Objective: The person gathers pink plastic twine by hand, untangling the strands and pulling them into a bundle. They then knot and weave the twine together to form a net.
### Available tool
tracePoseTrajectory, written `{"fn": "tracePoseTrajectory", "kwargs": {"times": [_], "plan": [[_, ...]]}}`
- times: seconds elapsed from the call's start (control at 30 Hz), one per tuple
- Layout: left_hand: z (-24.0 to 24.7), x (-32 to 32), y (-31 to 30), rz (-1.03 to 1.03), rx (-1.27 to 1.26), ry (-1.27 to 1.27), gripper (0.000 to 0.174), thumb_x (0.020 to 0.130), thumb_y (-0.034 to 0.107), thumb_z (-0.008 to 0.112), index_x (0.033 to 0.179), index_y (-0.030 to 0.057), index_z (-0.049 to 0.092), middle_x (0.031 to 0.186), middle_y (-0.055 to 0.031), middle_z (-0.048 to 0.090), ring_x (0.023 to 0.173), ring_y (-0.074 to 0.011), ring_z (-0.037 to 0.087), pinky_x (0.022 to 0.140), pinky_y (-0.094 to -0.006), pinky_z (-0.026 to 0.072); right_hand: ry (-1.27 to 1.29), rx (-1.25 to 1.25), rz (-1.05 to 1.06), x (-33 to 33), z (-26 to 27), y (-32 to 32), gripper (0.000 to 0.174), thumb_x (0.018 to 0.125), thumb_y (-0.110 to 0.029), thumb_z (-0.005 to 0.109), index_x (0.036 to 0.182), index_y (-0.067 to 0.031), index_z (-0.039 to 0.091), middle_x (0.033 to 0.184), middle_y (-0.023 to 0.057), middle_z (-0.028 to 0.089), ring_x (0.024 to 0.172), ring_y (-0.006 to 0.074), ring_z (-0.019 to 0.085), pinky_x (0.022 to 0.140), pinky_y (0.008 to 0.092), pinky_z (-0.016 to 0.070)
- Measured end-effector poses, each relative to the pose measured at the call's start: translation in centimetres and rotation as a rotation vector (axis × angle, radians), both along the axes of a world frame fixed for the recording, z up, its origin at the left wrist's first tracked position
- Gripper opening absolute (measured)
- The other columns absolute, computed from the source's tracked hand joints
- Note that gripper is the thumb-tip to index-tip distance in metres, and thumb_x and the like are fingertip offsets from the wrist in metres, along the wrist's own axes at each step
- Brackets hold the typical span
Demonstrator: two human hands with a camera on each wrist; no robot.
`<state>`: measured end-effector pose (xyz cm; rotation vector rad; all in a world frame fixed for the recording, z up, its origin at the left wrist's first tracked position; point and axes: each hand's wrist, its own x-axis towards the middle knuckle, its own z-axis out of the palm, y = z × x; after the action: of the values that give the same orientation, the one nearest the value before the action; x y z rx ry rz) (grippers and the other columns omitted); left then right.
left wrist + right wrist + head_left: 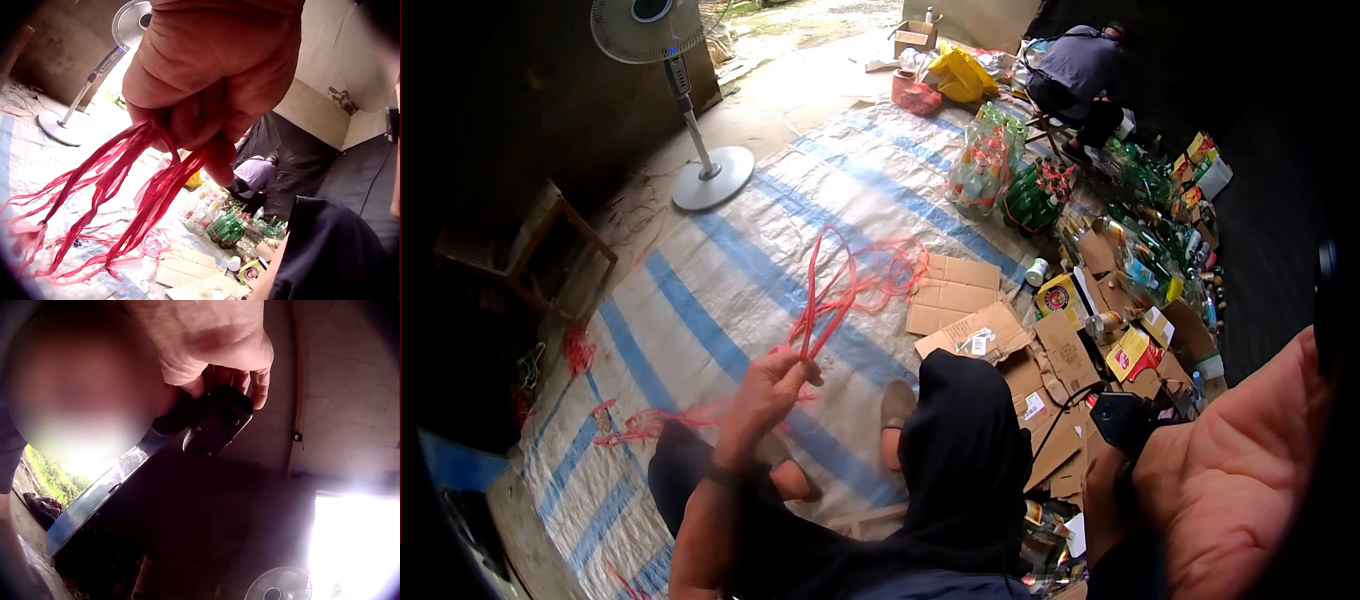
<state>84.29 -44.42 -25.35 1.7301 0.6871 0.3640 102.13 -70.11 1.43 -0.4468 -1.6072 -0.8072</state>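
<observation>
My left hand (770, 395) is raised over the striped tarp, its thumb and fingers pinching a looped bunch of red plastic twine (830, 290). In the left wrist view the twine strands (134, 181) hang down from the curled fingers. My right hand (1245, 460) is lifted close to the head camera at the right edge, its palm large in view and its fingers cut off there. The right wrist view shows that hand's fingers (259, 390) curled about a small black camera (219, 425) with a lens. More red twine (895, 270) lies loosely on the tarp.
Flattened cardboard (955, 290) and piled bottles (1140, 250) spread along the right. Tied bottle bundles (985, 165) stand farther back, near a crouching person (1085, 75). A standing fan (710, 175) and a wooden stool (550, 240) are at left. The tarp (730, 270) covers the floor.
</observation>
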Motion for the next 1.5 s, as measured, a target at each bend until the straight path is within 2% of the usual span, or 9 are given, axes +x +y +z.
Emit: {"fn": "tracePoseTrajectory", "kwargs": {"times": [0.43,0.53,0.57,0.67,0.73,0.87,1.13,1.3,1.5], "plan": [[-0.1,-0.3,-0.2,-0.024,0.018,-0.032,0.02,0.099,0.012,0.056,0.092,-0.0008,0.071,0.083,-0.0043,0.07,0.079,-0.0114,0.062,0.071,-0.0271,0.0488,0.092,-0.06,-0.083,0.9,0.4,-2.1,0.068,0.091,-0.043,0.065,0.132,0.008,0.048,0.126,0.0276,0.057,0.106,0.0348,0.061,0.095,0.0456,0.0521],[0.4,-0.2,-0.8,-0.022,0.102,-0.038,0.025,0.102,0.014,0.053,0.091,0.0008,0.072,0.079,-0.0009,0.068,0.072,-0.009,0.056,0.067,-0.0268,0.0461,0.597,-0.128,-0.252,1.3,-2.6,-2.3,0.068,0.09,-0.042,0.066,0.132,0.0078,0.048,0.126,0.0273,0.057,0.105,0.0346,0.062,0.094,0.0455,0.0526],[0.4,-0.3,-0.8,-0.039,0.146,-0.023,0.026,0.102,0.016,0.054,0.092,0.001,0.072,0.081,-0.0016,0.069,0.074,-0.0095,0.057,0.07,-0.0273,0.0467,0.196,-0.532,-0.182,3.6,-2.3,-2.9,0.051,0.101,-0.032,0.042,0.126,0.0104,0.055,0.118,0.0307,0.056,0.109,0.0384,0.057,0.101,0.048,0.0461],[1.0,-0.2,-1.7,-0.056,0.123,-0.018,0.026,0.103,0.017,0.054,0.092,0.0011,0.072,0.082,-0.0021,0.071,0.077,-0.0098,0.059,0.073,-0.0275,0.0471,0.727,-0.766,-0.171,2.0,-7.8,1.6,0.019,0.093,-0.003,0.052,0.108,0.0044,0.059,0.101,0.0113,0.059,0.088,0.0148,0.059,0.079,0.0266,0.0509],[1.6,-0.2,-2.6,-0.082,0.141,0.015,0.026,0.103,0.018,0.055,0.093,0.0012,0.072,0.085,-0.0028,0.072,0.079,-0.0102,0.06,0.074,-0.0277,0.0474,0.867,-1.03,-0.171,2.5,-12.9,3.1,0.021,0.093,-0.009,0.067,0.11,0.0001,0.062,0.104,0.0104,0.062,0.095,0.0169,0.064,0.077,0.0306,0.0538],[2.3,-0.4,-5.1,-0.127,0.133,0.011,0.026,0.103,0.02,0.056,0.097,0.0009,0.072,0.09,-0.0037,0.073,0.079,-0.0108,0.061,0.074,-0.027,0.0479,0.94,-1.359,-0.152,2.1,-17.6,3.0,0.034,0.095,-0.019,0.068,0.121,0.0018,0.058,0.109,0.0073,0.062,0.101,0.014,0.06,0.089,0.0291,0.0501],[3.3,-0.6,-9.9,-0.244,0.113,0.035,0.021,0.102,0.016,0.058,0.099,0.0013,0.072,0.089,-0.0043,0.072,0.087,-0.0108,0.063,0.078,-0.0275,0.0498,1.155,-1.331,0.053,2.9,-20.9,4.9,0.05,0.097,-0.03,0.067,0.129,0.0042,0.051,0.123,0.019,0.062,0.114,0.0246,0.062,0.098,0.0346,0.0493],[2.8,-0.5,-10.9,-0.233,0.061,0.04,0.018,0.097,0.012,0.056,0.097,-0.0005,0.069,0.087,-0.0133,0.07,0.084,-0.0219,0.067,0.078,-0.0327,0.0503,1.499,-1.295,0.627,3.4,-20.6,4.6,0.025,0.103,-0.023,0.056,0.111,0.0005,0.062,0.085,0.0076,0.068,0.081,0.0178,0.069,0.08,0.0295,0.0555],[-0.6,-1.1,-10.1,-0.201,0.049,0.016,0.019,0.098,0.013,0.056,0.096,0.0002,0.07,0.085,-0.0106,0.07,0.081,-0.0179,0.066,0.074,-0.0313,0.0497,1.578,-1.188,0.729,3.5,-19.9,4.8,0.026,0.104,-0.026,0.052,0.099,-0.0033,0.064,0.067,-0.0018,0.051,0.056,0.0109,0.047,0.064,0.0319,0.051]]}}
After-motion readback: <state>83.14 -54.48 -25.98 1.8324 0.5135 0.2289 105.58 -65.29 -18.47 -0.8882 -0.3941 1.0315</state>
